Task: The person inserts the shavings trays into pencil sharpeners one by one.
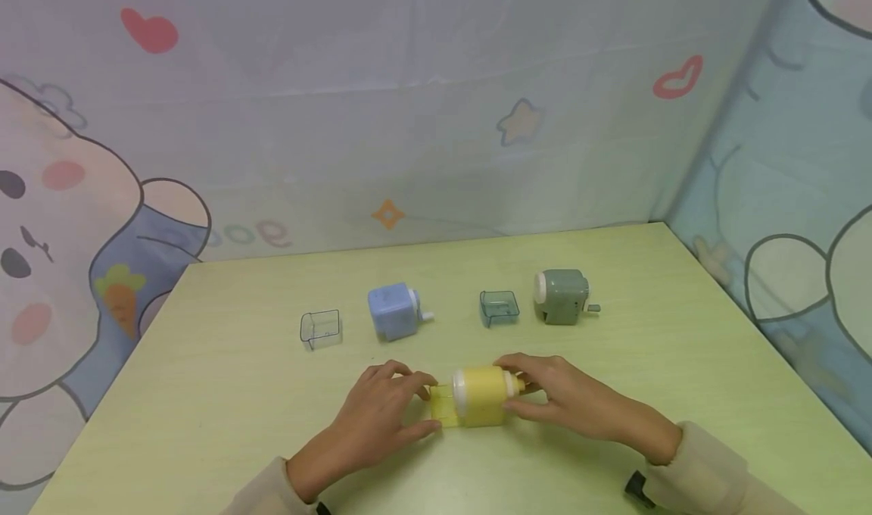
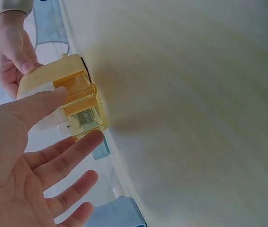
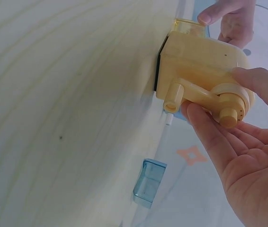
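A yellow crank pencil sharpener (image 1: pixel 485 397) lies near the front middle of the table, its clear yellow shavings drawer (image 2: pixel 81 111) sticking out on the left. My left hand (image 1: pixel 381 409) pinches that drawer, thumb on one side and index fingertip on the other; its remaining fingers are spread. On the crank side, my right hand (image 1: pixel 568 397) holds the sharpener's body between thumb and fingers. In the right wrist view the yellow crank handle (image 3: pixel 198 97) faces the camera, beside the right fingers.
Farther back stand a blue sharpener (image 1: pixel 393 312) and a dark green sharpener (image 1: pixel 564 297), each with a white or grey crank. A clear drawer (image 1: pixel 320 327) lies left of the blue one, a teal drawer (image 1: pixel 499 307) left of the green one. A printed cloth (image 1: pixel 443 159) hangs behind the table.
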Demonstrator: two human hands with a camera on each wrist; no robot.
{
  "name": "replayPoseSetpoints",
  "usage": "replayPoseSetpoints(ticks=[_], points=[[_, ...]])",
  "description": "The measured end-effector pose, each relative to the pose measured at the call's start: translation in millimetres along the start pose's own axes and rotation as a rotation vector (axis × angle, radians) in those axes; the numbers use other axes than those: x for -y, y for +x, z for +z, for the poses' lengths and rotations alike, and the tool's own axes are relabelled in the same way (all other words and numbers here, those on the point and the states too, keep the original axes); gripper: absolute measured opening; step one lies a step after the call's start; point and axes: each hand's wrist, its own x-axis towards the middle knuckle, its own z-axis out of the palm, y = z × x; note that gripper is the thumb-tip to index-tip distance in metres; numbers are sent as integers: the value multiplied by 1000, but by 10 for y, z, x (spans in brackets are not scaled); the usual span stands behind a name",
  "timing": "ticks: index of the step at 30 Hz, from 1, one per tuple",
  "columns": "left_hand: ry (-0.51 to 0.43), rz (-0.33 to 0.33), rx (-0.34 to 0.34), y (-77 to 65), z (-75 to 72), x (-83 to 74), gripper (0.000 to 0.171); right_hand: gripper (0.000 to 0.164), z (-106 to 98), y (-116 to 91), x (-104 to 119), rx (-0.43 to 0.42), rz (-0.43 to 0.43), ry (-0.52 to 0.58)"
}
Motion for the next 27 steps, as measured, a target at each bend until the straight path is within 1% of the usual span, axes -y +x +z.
replayPoseSetpoints(ticks=[12,27], points=[[-1,4,1,10,16,-2,49,46,1,-3,-1,-6,-6,-5],[1,17,-8,31,31,-3,49,45,-1,3,-6,8,1,2]])
